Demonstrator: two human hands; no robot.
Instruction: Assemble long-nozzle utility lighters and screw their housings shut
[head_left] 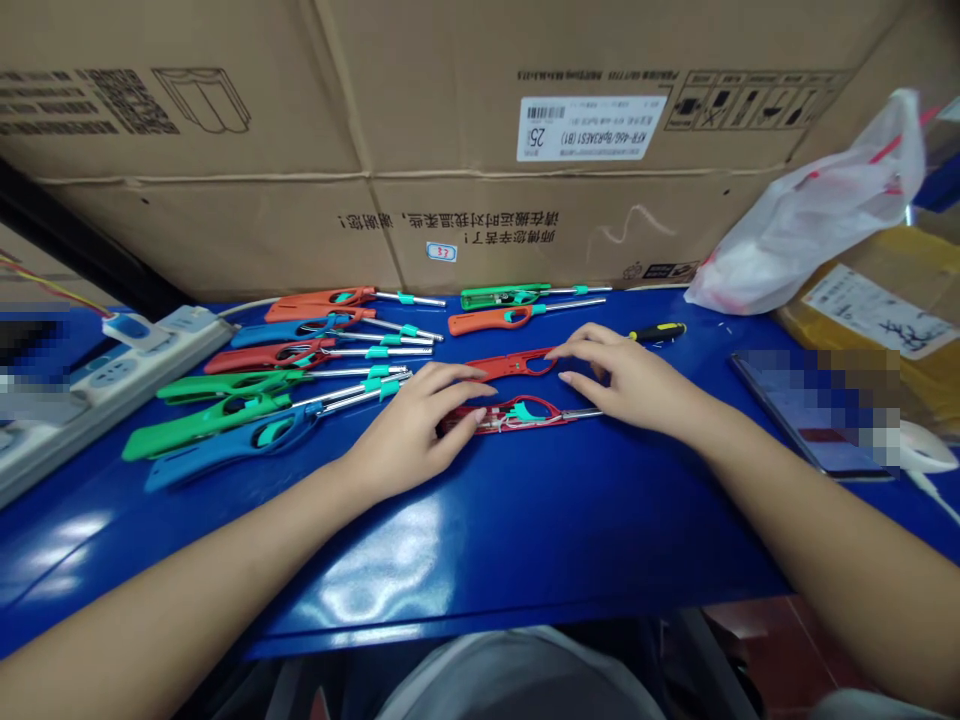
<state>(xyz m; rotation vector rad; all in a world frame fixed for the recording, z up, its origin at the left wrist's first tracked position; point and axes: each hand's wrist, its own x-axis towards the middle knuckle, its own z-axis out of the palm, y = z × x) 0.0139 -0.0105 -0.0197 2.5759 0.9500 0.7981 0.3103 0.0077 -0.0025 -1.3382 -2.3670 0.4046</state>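
Note:
A red lighter casing half (514, 367) is held out between my two hands. My left hand (420, 425) has its fingers curled over the left end, which they hide; its thumb lies by the lower lighter. At the other end, my right hand (619, 375) has its index fingertip and thumb around the casing's trigger loop. Just below lies an opened red lighter (517, 414), its inner parts, teal trigger and metal tube exposed. My left fingers cover its handle end.
Several lighters, including a blue lighter (232, 445), lie at the left. An orange lighter (487, 320) and an open green lighter (502, 296) lie behind. A screwdriver (660, 332) and a phone (814, 415) are right; a power strip (112, 385) is left. A cardboard box (285, 235) stands behind.

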